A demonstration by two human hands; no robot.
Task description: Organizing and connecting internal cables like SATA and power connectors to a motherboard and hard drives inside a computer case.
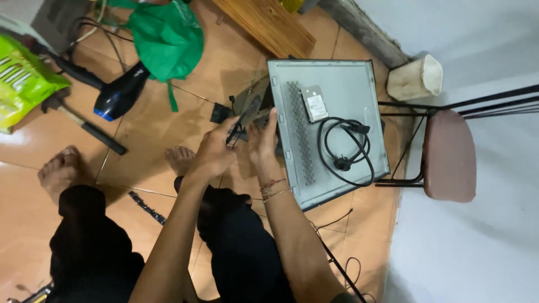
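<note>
While the person sits on the orange tiled floor with bare feet forward, both hands meet at the left edge of a flat grey metal computer case lying on its side. The left hand is closed around a thin dark tool or cable end, its fingers curled about it. The right hand, with thread bands on the wrist, rests against the case's left edge beside a row of vent slots, fingers stretched upward and apart; whether it grips anything I cannot tell. Just left of the case, behind the hands, sits a dark metal part, partly hidden.

On top of the case lie a small silver rectangular hard drive and, just below it, a coiled black power cable. Right of the case stands a black metal-framed chair with a brownish padded seat, and above that chair a cream plastic bin lies tipped against the wall. Far left of the case lie a black and blue hair dryer, a hammer with a dark handle, a green cloth bag and a lime-green package. Above the case a wooden board rests on the floor.
</note>
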